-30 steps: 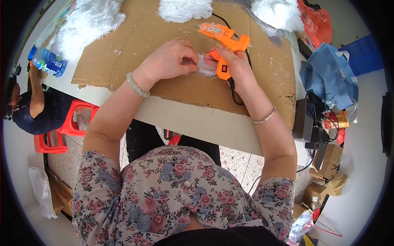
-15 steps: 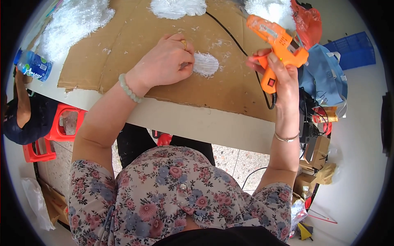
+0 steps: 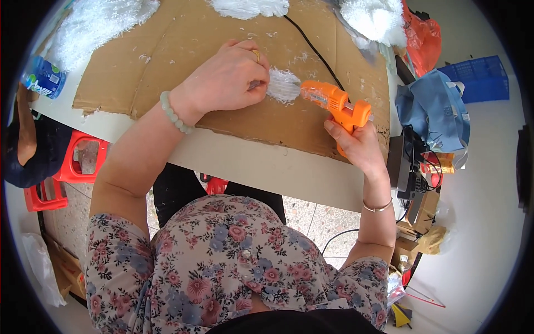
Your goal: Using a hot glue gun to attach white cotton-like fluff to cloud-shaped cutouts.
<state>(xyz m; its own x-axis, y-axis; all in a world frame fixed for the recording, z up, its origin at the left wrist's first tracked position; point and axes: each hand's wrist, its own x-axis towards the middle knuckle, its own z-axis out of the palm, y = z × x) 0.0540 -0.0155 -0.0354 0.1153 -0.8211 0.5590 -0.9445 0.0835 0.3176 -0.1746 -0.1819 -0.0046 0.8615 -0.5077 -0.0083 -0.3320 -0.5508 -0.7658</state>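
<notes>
A small white fringed piece (image 3: 283, 86) lies on the brown cardboard (image 3: 183, 61) in front of me. My left hand (image 3: 231, 78) is closed at its left end, the fingers pinched together on that edge; the fingertips are partly hidden. In my right hand (image 3: 364, 147) is an orange hot glue gun (image 3: 336, 101), gripped by its handle. Its nozzle points left and is at the right end of the fringed piece; whether it touches cannot be told. A black cord (image 3: 311, 44) runs over the cardboard behind the gun.
White fluffy heaps (image 3: 103, 30) lie at the far left, far middle and far right. A blue-labelled bottle (image 3: 47, 78) stands at the table's left edge, near another person's arm (image 3: 26, 122). A blue bag (image 3: 428, 111) and a blue plastic basket (image 3: 478, 80) are to the right.
My right hand has lowered the glue gun leftward, from raised and tilted up to beside the fringed piece. My left hand keeps its pinch at nearly the same spot.
</notes>
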